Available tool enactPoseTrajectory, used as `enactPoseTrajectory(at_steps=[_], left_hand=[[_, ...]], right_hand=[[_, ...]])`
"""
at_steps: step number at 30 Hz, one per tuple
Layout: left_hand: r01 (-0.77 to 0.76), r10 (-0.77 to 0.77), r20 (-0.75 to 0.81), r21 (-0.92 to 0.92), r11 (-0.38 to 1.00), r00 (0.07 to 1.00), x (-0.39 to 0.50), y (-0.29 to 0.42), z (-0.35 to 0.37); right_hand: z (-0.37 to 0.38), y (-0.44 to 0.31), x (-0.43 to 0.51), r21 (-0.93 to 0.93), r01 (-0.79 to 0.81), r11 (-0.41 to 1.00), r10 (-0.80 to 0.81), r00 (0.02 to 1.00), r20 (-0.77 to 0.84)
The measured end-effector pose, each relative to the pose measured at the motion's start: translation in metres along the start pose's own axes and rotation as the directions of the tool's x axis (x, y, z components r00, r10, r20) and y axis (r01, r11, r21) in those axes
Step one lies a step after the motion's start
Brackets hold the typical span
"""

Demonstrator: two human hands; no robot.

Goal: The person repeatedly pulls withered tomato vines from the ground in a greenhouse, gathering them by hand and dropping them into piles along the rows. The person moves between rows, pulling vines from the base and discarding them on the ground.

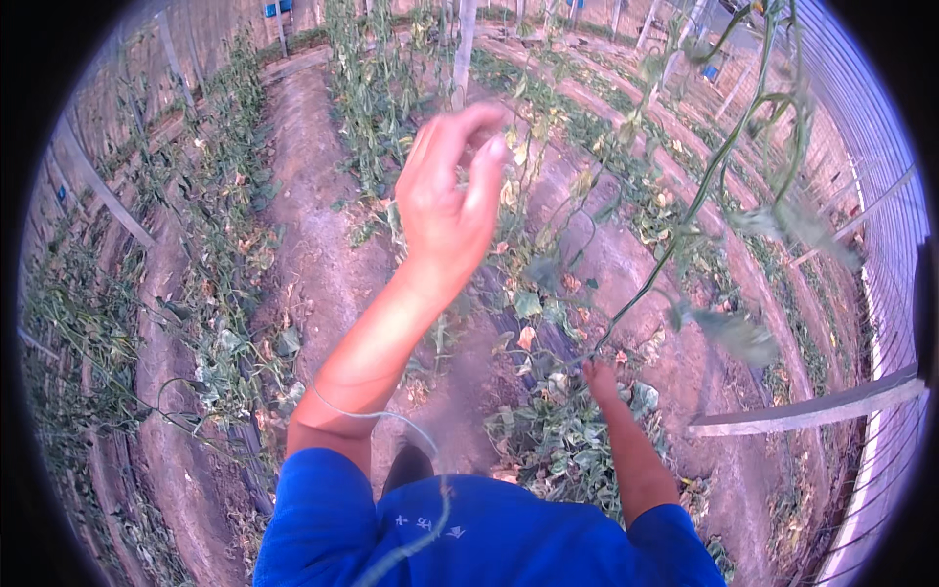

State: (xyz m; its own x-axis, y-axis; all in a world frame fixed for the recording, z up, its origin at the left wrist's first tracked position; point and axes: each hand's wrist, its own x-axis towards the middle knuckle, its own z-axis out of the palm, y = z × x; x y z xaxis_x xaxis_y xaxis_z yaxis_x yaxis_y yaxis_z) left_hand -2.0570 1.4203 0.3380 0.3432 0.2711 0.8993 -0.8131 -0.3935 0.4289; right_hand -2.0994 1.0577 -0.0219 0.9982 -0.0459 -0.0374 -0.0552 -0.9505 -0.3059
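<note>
My left hand (451,180) is raised in front of me, slightly blurred, its fingers curled and its thumb apart from the forefinger. Nothing shows between them. Low on the right, my right hand (601,378) grips the lower end of a long green vine (678,238). From that fist the vine slants up to the upper right, its hanging leaves (733,334) blurred. Wilted plants (565,433) lie heaped on the ground beneath my right forearm. A thin pale cord (407,420) crosses my left forearm and runs down over my blue shirt (506,528).
Rows of climbing plants (374,95) stand ahead, with bare soil paths (312,169) between. A pale post (463,55) rises beyond my left hand. Another beam (807,412) juts in from the right, near a plastic-sheeted wall (884,242). A slanted post (106,183) stands left.
</note>
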Motion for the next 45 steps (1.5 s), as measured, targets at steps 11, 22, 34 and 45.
enactPoseTrajectory(at_steps=[11, 22, 34, 45], left_hand=[[-0.266, 0.265, -0.023, -0.101, 0.959, 0.964, 0.229, 0.06, 0.057], [0.504, 0.227, 0.569, -0.815, 0.286, 0.791, 0.29, 0.103, 0.147], [0.172, 0.17, 0.71, -0.383, 0.907, 0.683, 0.325, 0.113, 0.139], [0.271, 0.117, 0.756, -0.369, 0.889, 0.644, 0.318, 0.126, 0.125]], right_hand=[[0.155, -0.117, -0.021, 0.416, -0.055, 0.908, 0.125, 0.982, -0.143], [0.164, -0.157, -0.033, 0.352, -0.02, 0.936, 0.12, 0.956, -0.266], [-0.279, -0.273, -0.042, 0.536, 0.692, 0.484, -0.36, 0.716, -0.599], [-0.474, -0.309, 0.023, 0.76, 0.649, 0.036, -0.363, 0.717, -0.595]])
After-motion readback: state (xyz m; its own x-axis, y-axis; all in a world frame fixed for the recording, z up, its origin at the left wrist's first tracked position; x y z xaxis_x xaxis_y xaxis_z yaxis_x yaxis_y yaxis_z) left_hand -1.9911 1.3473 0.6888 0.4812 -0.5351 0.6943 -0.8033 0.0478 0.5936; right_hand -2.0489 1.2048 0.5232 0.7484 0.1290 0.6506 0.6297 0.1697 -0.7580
